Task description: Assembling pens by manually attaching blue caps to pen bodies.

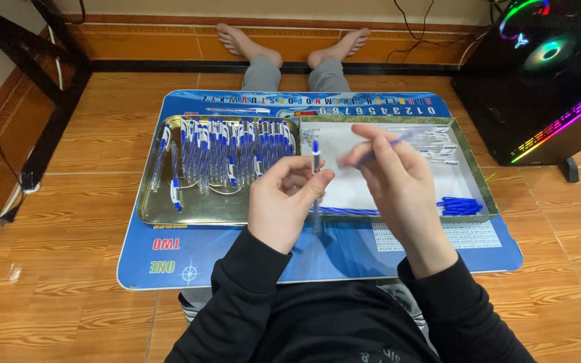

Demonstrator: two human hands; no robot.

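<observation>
Evidently light and stiff, the pen [315,161] stands pinched mid-barrel in the left hand [284,202]; the right hand [398,181] pinches a refill [378,153] just beside.

A board [169,262] is laid flat on the floor [55,296], and two trays are set side by side on it, touching. The left tray [152,208] is filled with assembled pens [226,151], packed toward its far edge. In the right tray [482,202], pen barrels [438,144] are gathered at the far right corner and refills [460,205] at the near right corner (a few more along the near edge). A computer case [539,81] is stood beyond the board's far right corner.
</observation>
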